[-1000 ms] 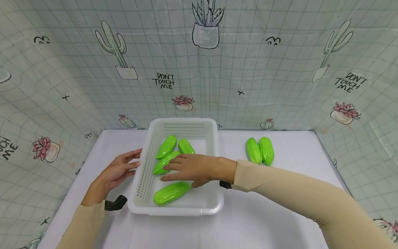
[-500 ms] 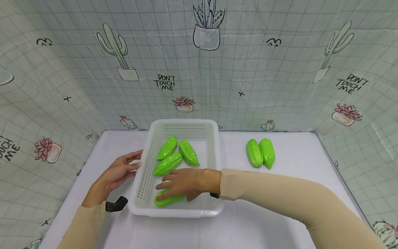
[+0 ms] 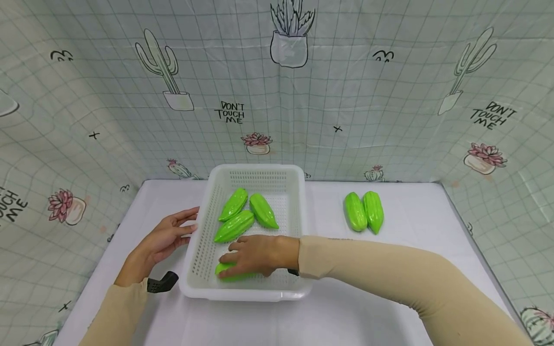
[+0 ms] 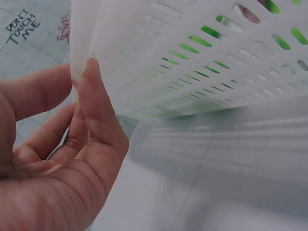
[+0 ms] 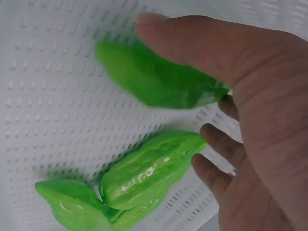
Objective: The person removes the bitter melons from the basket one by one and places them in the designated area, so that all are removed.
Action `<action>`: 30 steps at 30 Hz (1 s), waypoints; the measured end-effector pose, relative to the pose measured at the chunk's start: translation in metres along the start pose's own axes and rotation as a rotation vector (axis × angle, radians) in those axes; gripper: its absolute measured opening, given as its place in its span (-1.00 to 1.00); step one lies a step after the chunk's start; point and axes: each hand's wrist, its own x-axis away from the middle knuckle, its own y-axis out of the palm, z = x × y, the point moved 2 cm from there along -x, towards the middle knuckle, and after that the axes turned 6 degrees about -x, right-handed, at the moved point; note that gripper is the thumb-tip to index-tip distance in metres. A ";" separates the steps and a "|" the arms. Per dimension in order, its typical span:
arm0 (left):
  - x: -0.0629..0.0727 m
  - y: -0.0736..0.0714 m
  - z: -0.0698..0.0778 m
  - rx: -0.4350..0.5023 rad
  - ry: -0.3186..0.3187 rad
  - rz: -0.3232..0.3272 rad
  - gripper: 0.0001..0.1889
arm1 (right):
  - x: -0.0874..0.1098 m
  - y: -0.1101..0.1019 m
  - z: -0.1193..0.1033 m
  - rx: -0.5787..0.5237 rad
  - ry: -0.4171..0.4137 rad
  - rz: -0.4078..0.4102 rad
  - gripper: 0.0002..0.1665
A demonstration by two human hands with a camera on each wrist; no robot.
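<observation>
In the head view, my right hand (image 3: 257,254) reaches into a white perforated plastic basket (image 3: 306,240) and grips a bright green bitter melon (image 5: 159,79) near the front wall. The right wrist view shows the thumb along one side of it, with the index finger mostly hidden behind. Three more glossy, ridged bitter melons lie farther back in the basket: a left one (image 3: 233,204), a middle one (image 3: 234,227) and a right one (image 3: 264,211). My left hand (image 3: 166,236) rests its extended fingertips against the basket's left rim, also visible in the left wrist view.
Two more bitter melons (image 3: 364,212) lie side by side on the white-covered table (image 3: 372,293), right of the basket. A grid-patterned cloth with cactus drawings (image 3: 277,105) hangs behind the table and along both sides.
My right hand has moved from over the basket's middle toward its front and closed around the front bitter melon, which has shifted slightly back. My left hand has stayed at the rim.
</observation>
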 end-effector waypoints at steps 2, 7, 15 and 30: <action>0.000 0.000 0.000 0.002 0.000 -0.001 -0.25 | 0.000 0.000 0.003 -0.019 0.035 -0.009 0.24; 0.000 -0.001 0.001 -0.001 0.000 0.003 -0.25 | -0.003 0.002 0.010 -0.050 0.095 -0.011 0.24; 0.000 0.000 0.001 -0.002 0.003 0.003 -0.25 | -0.006 0.005 0.009 -0.033 0.087 -0.017 0.34; 0.001 0.002 0.001 0.026 -0.002 0.010 -0.25 | -0.011 0.004 0.003 -0.068 0.098 -0.065 0.50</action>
